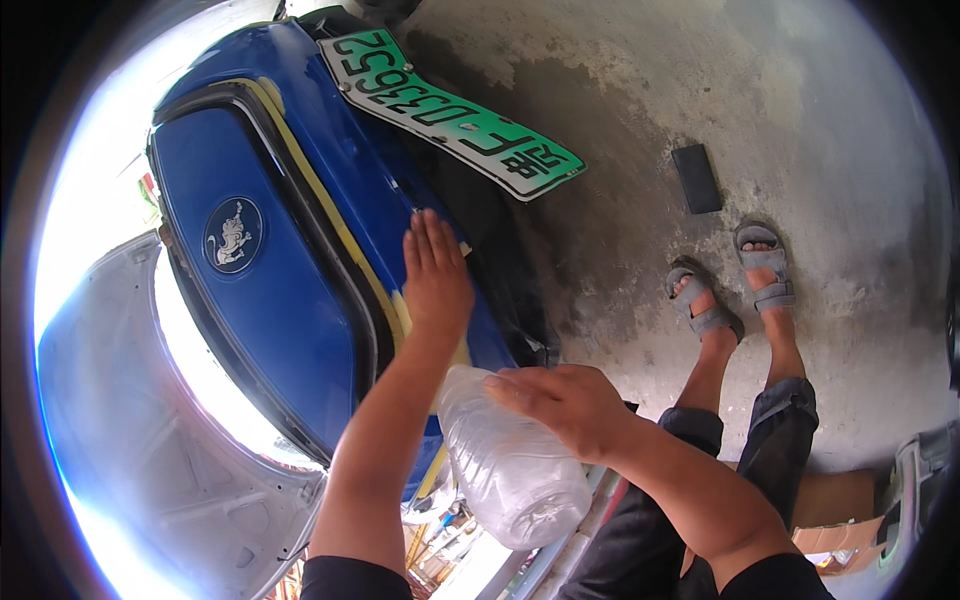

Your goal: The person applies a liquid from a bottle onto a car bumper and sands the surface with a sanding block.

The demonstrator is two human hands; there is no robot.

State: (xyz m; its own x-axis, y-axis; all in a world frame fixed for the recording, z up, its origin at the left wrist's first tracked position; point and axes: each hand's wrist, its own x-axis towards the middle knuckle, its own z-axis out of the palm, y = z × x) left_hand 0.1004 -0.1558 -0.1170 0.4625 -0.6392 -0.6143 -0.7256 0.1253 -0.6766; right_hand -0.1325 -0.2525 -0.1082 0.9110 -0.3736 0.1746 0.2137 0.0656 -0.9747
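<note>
My left hand lies flat on the blue painted car body panel, fingers stretched out and close together. My right hand grips a clear, crinkled plastic bottle near its upper end; the bottle is tilted, and I cannot tell whether it holds liquid. Yellow masking tape runs along the panel beside a black trim strip. Beyond the strip is a smooth blue panel with a round silver animal emblem.
A green and white licence plate juts from the car's edge. On the partly wet concrete floor lies a flat black rectangular object, near my sandalled feet. A raised grey panel stands at left; a cardboard box is at lower right.
</note>
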